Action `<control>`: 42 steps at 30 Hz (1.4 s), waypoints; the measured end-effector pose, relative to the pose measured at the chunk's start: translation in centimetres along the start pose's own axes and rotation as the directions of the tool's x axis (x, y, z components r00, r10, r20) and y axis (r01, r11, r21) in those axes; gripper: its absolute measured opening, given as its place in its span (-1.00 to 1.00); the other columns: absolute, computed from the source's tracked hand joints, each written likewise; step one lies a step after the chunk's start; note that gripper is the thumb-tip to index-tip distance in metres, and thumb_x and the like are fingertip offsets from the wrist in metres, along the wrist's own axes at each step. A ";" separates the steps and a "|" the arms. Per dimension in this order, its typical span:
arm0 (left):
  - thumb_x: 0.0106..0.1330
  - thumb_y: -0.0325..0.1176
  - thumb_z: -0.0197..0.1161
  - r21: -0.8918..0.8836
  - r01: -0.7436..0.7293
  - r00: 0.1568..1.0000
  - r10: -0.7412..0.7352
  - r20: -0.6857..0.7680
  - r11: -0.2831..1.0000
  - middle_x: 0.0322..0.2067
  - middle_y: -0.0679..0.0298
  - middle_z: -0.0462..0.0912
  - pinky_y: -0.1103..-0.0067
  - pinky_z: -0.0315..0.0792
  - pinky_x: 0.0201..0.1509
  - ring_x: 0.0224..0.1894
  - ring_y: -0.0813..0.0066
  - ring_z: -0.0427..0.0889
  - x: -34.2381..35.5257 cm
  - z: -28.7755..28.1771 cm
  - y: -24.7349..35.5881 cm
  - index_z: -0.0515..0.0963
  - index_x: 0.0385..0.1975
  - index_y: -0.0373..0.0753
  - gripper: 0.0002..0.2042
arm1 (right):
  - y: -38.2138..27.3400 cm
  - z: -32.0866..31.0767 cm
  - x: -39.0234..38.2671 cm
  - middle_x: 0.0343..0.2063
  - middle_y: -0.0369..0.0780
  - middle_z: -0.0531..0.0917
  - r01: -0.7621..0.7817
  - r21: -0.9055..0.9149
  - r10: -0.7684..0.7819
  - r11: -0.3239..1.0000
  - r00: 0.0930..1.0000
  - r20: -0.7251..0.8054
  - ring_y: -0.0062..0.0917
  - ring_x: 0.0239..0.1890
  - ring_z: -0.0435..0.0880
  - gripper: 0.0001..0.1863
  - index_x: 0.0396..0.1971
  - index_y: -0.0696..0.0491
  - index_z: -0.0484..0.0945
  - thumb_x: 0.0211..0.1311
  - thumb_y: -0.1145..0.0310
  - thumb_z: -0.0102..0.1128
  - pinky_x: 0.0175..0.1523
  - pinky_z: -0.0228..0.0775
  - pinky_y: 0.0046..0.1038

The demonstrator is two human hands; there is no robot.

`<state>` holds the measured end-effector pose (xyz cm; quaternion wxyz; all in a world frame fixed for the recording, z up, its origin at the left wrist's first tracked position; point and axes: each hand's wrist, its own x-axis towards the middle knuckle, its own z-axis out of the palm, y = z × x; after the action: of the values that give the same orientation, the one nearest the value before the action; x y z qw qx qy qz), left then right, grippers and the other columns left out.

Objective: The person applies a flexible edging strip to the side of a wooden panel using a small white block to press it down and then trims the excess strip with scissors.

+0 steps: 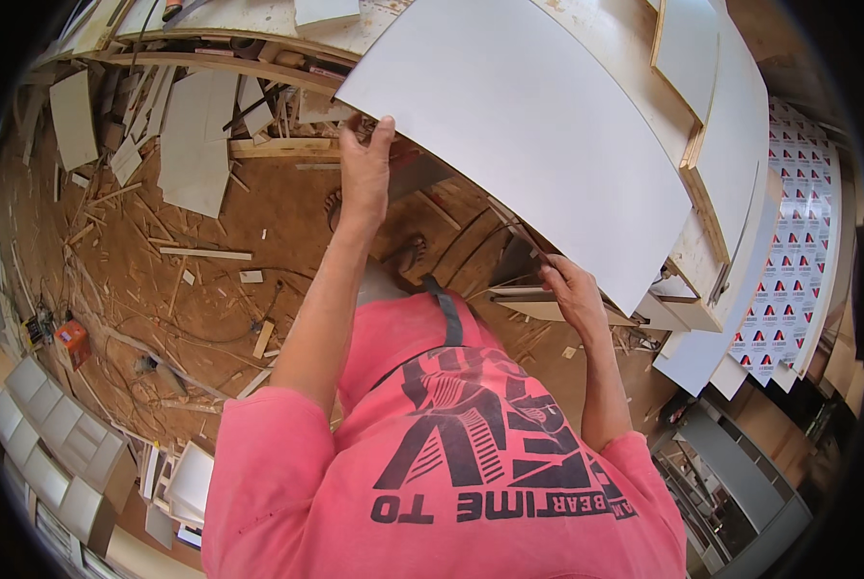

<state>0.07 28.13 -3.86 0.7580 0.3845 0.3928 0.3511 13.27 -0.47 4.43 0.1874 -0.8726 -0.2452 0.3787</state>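
Head view | my left hand (366, 169) clasps the white panel (529, 135) at its near corner | right hand (575, 292) grips its lower edge, steadying it flat above the scrap-strewn floor (210, 280).

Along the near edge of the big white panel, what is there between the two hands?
In the head view, only the near edge of the white panel spans between the left hand and right hand. Below it show dark strips and the scrap-strewn floor.
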 end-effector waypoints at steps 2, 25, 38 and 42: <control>0.37 -0.24 0.16 -0.029 0.090 0.995 -0.089 0.039 0.996 -0.27 0.13 0.56 0.46 0.63 -0.19 -0.26 0.42 0.64 -1.5 1.3 -0.7 0.28 -0.03 -0.42 -0.62 | 0.3 0.2 0.0 -0.45 -0.05 0.64 0.011 -0.017 -0.011 1.000 1.000 -0.016 -0.26 -0.34 0.63 -0.66 -0.12 0.15 0.56 0.31 0.22 0.00 -0.17 0.40 -0.31; 0.38 -0.28 0.16 0.095 0.153 0.987 -0.157 0.029 0.984 -0.31 0.18 0.54 0.55 0.57 -0.18 -0.29 0.52 0.58 -2.7 3.1 -2.0 0.35 -0.28 -0.37 -0.75 | 2.4 0.5 -1.3 -0.24 0.01 0.62 -0.022 -0.148 -0.005 0.989 0.983 -0.184 -0.14 -0.12 0.58 -0.61 -0.09 0.17 0.54 0.31 0.15 0.04 0.00 0.37 -0.24; 0.45 -0.27 0.02 0.042 0.292 0.951 -0.294 0.092 0.956 -0.07 0.09 0.47 0.28 0.57 -0.02 -0.11 0.19 0.59 -2.4 2.6 -0.8 0.25 -0.07 -0.29 -0.75 | 3.9 6.9 -6.2 -0.17 -0.13 0.52 0.197 0.830 0.455 0.522 0.759 -0.467 -0.46 -0.13 0.56 -0.60 -0.02 0.20 0.37 0.28 0.27 0.21 0.00 0.44 -0.37; 0.44 -0.27 0.05 0.082 0.353 0.917 -0.362 0.169 0.932 -0.04 0.08 0.45 0.23 0.52 0.08 -0.02 0.15 0.54 -1.7 1.9 -0.4 0.20 -0.04 -0.29 -0.71 | 3.4 9.0 -1.5 -0.13 -0.21 0.51 0.327 0.944 0.453 -0.037 0.848 -0.275 -0.40 -0.08 0.57 -0.63 -0.01 0.11 0.35 0.32 0.23 0.16 0.02 0.45 -0.31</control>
<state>1.02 25.98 -2.93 0.8322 0.3554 0.3942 0.1604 6.55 -2.77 -2.24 0.7944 -0.5374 0.2094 0.1906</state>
